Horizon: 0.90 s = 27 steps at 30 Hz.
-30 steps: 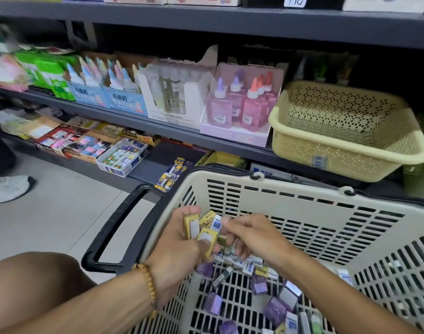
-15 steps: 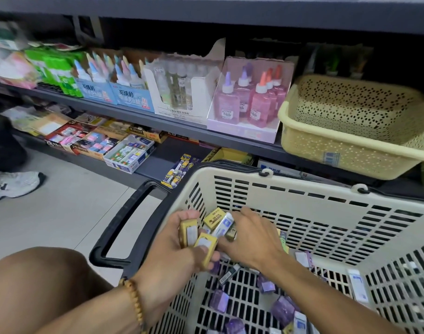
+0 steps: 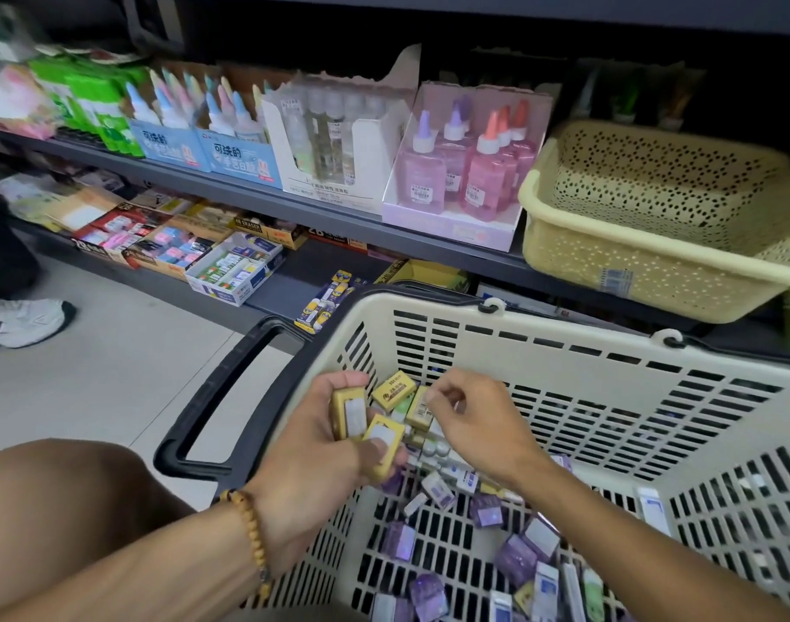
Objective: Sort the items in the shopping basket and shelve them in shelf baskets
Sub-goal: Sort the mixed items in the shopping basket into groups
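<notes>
Stationery aisle, dark shelving (image 3: 321, 213), pale tiled floor (image 3: 114, 352). Down front, a cream shopping basket (image 3: 563, 352) with a black handle (image 3: 213, 397), its slotted floor littered with small purple packets (image 3: 514, 558) and white-labelled boxes (image 3: 438, 489). Over its near left corner, the left hand (image 3: 312, 460), fingers curled round a cluster of small yellow boxes (image 3: 379, 437); beaded bracelet (image 3: 249, 531) on that wrist. Just beside, the right hand (image 3: 478, 424), fingertips pinched on another yellow box (image 3: 417, 408) at the edge of the cluster. Up right on the shelf, a perforated yellow shelf basket (image 3: 653, 280), nothing visible inside. Left of it, pink and lilac glue bottles (image 3: 473, 168) in a display carton, then clear bottles (image 3: 321, 127), then blue cartons (image 3: 240, 154) of pastel-capped bottles. Lower shelf: open trays of erasers (image 3: 231, 267). Far left, a white sneaker (image 3: 20, 321) on the floor.
</notes>
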{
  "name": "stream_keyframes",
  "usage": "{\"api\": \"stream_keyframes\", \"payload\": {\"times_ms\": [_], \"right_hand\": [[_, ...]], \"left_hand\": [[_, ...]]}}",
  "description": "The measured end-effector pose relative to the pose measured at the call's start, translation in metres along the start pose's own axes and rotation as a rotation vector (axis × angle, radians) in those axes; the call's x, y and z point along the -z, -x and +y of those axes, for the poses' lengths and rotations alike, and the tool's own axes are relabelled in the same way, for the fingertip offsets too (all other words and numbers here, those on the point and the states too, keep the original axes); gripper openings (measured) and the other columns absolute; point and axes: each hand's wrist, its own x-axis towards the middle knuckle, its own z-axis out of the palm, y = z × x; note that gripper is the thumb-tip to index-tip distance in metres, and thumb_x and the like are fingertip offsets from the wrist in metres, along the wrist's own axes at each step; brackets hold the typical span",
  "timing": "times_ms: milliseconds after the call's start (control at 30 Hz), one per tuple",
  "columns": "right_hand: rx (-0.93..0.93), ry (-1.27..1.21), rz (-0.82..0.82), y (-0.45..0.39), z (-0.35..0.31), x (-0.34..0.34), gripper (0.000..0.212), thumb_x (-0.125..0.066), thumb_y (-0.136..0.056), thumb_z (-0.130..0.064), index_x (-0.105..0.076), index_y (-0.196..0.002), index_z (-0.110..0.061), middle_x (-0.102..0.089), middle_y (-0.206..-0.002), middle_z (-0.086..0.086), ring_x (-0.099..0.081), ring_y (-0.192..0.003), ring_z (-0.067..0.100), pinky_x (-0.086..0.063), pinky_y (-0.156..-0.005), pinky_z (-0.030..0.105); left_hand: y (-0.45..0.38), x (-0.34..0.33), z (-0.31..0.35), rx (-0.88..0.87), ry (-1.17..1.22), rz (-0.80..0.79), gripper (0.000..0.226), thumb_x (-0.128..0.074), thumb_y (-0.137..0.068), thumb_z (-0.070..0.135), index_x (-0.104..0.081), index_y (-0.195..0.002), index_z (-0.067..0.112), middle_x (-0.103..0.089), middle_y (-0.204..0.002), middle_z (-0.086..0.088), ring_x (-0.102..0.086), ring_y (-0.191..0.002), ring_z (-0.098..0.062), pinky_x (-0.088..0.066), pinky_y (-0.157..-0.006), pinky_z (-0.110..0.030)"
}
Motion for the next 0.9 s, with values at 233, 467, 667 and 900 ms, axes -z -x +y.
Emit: {"api": "stream_keyframes", "payload": {"times_ms": [233,467,667,900], "right_hand": [[-0.191,-0.416,-0.298,0.033,-0.023,0.004,0.019,-0.067,-0.089,-0.042,-0.076,-0.083,-0.027,-0.061,-0.056,-0.014,-0.054,-0.05,0.003,-0.047,-0.052,0.018],[-0.452,-0.441,-0.093,0.0,-0.002,0.017,0.024,-0.067,-0.093,-0.024,-0.071,-0.083,-0.003,-0.066,-0.063,0.008,-0.058,-0.05,0.014,-0.049,-0.051,0.024],[-0.562,-0.499,-0.074,-0.02,-0.004,-0.001,0.01,-0.067,-0.09,-0.006,-0.071,-0.084,0.0,-0.074,-0.071,0.014,-0.073,-0.063,0.019,-0.056,-0.056,0.021],[-0.318,-0.392,-0.091,0.004,-0.009,0.021,0.021,-0.058,-0.097,-0.032,-0.072,-0.096,-0.016,-0.071,-0.081,0.003,-0.061,-0.054,0.009,-0.053,-0.055,0.024]], "left_hand": [[-0.001,-0.01,0.005,-0.005,-0.129,0.005,0.047,-0.068,-0.08,-0.008,-0.054,-0.113,0.023,-0.068,-0.092,-0.007,-0.071,-0.075,-0.018,-0.061,-0.069,-0.036],[0.001,-0.008,0.006,0.07,-0.138,0.08,0.018,-0.05,-0.097,0.007,-0.052,-0.112,0.016,-0.073,-0.101,-0.003,-0.072,-0.069,-0.02,-0.055,-0.053,-0.024],[-0.002,-0.007,0.0,0.085,-0.157,0.052,0.01,-0.055,-0.095,0.005,-0.062,-0.101,0.003,-0.072,-0.087,-0.012,-0.071,-0.066,-0.018,-0.056,-0.055,-0.022],[-0.009,-0.011,-0.001,0.121,-0.298,0.011,0.011,-0.06,-0.094,0.013,-0.069,-0.093,0.008,-0.074,-0.091,-0.012,-0.068,-0.067,-0.011,-0.052,-0.054,-0.019]]}}
